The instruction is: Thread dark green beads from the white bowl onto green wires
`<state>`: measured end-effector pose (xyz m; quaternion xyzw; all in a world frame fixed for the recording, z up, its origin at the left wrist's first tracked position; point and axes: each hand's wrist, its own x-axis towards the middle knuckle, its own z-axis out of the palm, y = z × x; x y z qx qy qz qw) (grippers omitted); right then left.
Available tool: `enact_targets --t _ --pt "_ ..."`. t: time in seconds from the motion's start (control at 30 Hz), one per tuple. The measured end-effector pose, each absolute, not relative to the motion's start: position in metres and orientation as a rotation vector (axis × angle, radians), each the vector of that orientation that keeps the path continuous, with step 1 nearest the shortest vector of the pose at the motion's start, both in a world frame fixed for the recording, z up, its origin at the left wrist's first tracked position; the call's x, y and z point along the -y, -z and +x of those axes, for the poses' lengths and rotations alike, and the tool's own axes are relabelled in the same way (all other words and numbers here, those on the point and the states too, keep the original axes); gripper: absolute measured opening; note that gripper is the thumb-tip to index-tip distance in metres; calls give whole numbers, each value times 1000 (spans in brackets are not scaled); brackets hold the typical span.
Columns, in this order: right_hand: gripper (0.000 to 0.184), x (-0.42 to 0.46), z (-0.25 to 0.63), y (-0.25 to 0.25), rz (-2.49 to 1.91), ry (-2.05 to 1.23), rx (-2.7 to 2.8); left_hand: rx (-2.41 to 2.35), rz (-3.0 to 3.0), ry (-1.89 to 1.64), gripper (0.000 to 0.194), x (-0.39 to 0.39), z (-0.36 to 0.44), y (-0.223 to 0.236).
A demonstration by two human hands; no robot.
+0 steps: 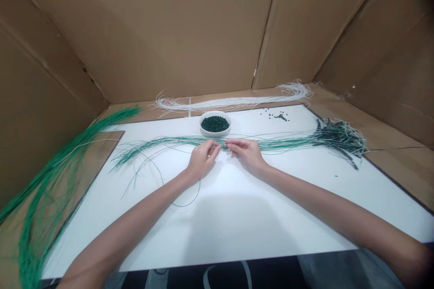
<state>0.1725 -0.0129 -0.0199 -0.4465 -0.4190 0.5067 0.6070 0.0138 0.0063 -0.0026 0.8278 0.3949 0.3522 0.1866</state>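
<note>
- Left forearm (115, 239) and right forearm (339, 216) slant in from the near corners of the white board (271, 198), meeting near its middle.
- Left hand (202, 160): fingers (213, 149) curl forward, their tips bunched together and pinching the green strands (267, 144). Exactly which fingertips press on them is too small to tell.
- Right hand (246, 156): fingers (232, 144) reach inward, held close together and pinching the same strands, just beside the left fingertips.
- Those strands lie across the board's middle from left to right, spreading loosely on the left, with one thin loop (183, 204) curving toward the near edge.
- Their right end joins a dark tufted bundle (339, 137) near the board's right edge.
- White bowl (215, 132), just behind the hands, near the far edge, holds dark green beads (214, 123).
- Scattered beads (278, 116) lie near the far edge, right of the bowl.
- White cords (233, 101) lie in a long hank beyond the far edge, on the brown tabletop (389, 162).
- Green sheaf (44, 216) sweeps along the board's left edge, over the tabletop.
- Cardboard walls (152, 31) rise behind and on both sides.
</note>
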Motion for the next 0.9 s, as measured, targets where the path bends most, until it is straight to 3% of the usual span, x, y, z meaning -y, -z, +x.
enact_targets --t 0.9 --pt "22 18 173 18 -1140 -1032 1232 -1126 2385 -1005 17 -6 13 2"
